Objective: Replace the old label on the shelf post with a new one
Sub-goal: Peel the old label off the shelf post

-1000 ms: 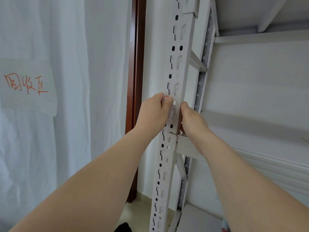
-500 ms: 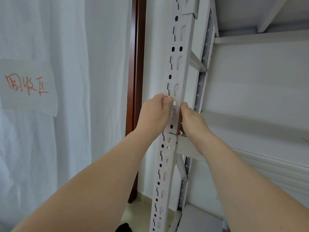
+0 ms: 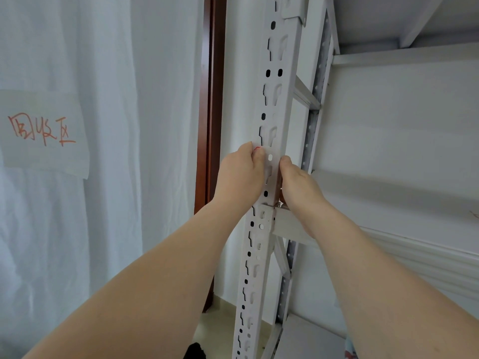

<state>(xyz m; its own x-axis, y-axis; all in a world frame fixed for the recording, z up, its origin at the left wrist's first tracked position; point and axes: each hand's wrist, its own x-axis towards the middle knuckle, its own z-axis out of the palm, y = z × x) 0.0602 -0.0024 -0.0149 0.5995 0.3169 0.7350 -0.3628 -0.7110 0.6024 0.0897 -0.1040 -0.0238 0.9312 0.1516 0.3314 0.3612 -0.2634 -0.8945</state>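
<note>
A white perforated shelf post (image 3: 274, 99) runs up the middle of the view. A pale, thin label (image 3: 270, 167) lies over its front face between my hands and covers the holes there. A trace of red shows at the label's upper left corner. My left hand (image 3: 241, 174) grips the post's left side with the thumb on the label's edge. My right hand (image 3: 298, 182) holds the right side, its thumb pressing the label's other edge. The fingers of both hands are hidden behind the post.
A white curtain hangs at the left with a paper sign (image 3: 44, 130) bearing red handwriting. A brown door frame (image 3: 212, 125) stands just left of the post. White shelf boards (image 3: 404, 55) and a crossbeam (image 3: 290, 224) extend to the right. A dark object (image 3: 194, 351) lies on the floor.
Both hands stay at the same spot on the post. Only the view drifts very slightly.
</note>
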